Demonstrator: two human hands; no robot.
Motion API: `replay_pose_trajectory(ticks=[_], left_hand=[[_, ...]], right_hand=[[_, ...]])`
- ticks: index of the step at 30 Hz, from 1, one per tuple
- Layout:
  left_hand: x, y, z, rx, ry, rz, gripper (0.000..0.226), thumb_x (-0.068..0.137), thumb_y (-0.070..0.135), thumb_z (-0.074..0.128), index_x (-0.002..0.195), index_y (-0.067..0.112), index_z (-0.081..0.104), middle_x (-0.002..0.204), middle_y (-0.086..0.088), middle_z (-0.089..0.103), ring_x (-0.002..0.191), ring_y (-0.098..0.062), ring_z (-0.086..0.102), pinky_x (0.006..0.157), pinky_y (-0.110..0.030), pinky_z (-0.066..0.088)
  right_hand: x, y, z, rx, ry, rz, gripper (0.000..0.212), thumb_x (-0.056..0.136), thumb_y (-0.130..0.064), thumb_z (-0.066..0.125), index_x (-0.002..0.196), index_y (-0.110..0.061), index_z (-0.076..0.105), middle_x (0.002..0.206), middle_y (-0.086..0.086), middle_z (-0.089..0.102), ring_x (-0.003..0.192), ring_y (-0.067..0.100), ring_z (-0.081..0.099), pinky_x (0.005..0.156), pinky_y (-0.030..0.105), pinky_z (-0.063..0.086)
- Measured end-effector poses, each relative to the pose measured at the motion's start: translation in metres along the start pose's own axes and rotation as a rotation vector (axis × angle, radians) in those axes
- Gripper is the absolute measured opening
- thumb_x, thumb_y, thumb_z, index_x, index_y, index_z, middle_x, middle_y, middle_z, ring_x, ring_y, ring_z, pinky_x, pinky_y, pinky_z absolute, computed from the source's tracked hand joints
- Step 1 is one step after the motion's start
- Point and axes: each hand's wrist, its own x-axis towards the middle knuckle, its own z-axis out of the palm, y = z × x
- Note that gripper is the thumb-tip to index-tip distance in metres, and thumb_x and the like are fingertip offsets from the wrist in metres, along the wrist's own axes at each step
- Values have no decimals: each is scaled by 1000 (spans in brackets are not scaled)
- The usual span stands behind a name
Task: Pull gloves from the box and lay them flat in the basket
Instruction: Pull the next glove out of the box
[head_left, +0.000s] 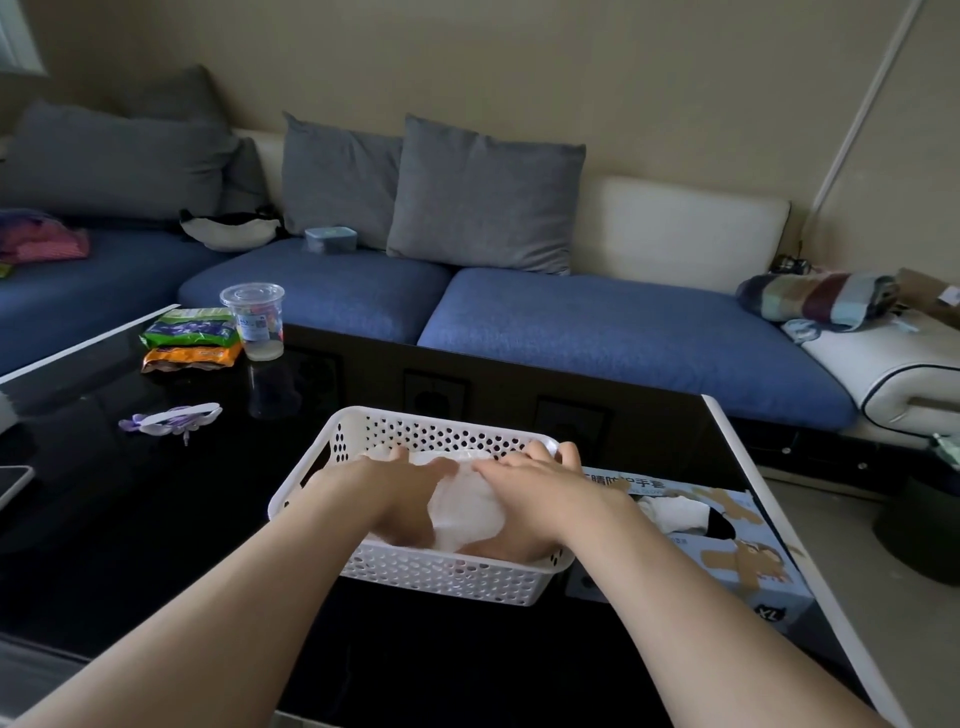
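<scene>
1. Left hand (410, 488) & right hand (540, 486): both inside the basket (441, 574), palms down, fingers straight, pressing flat on the gloves (467, 512). Neither grips anything.
2. Gloves: white pile on the basket floor, under & between both hands.
3. Box (737, 551): lies flat just right of the basket on the black table (156, 519), w/ white material poking from its opening.
4. Far left on the table: plastic cup (253, 322) w/ snack packets (189, 338) touching beside it.
5. Blue sofa (597, 327) behind the table.
</scene>
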Motion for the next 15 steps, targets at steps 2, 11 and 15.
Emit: replay_pose_trajectory(ticks=[2, 11, 15], left_hand=[[-2, 6, 1, -33, 6, -47, 85, 97, 55, 56, 157, 61, -4, 176, -3, -10, 159, -48, 6, 121, -67, 24], [-12, 27, -9, -7, 380, 57, 54, 103, 23, 43, 154, 35, 28, 146, -10, 33, 131, -35, 37, 107, -48, 38], [-18, 40, -13, -104, 400, 208, 39, 104, 46, 54, 138, 31, 42, 133, 1, 46, 123, -23, 48, 101, -43, 47]], right_hand=[[-3, 0, 0, 23, 27, -9, 87, 80, -77, 68, 151, -37, 38, 142, 0, 49, 134, 27, 30, 110, 52, 22], [-49, 17, -23, 310, 164, -27, 96, 83, -80, 70, 163, -42, 34, 164, -10, 31, 150, 25, 21, 117, 47, 27], [-52, 38, -20, 353, 428, 108, 33, 109, -45, 53, 139, -34, 63, 145, -2, 53, 137, 26, 50, 115, 52, 41]])
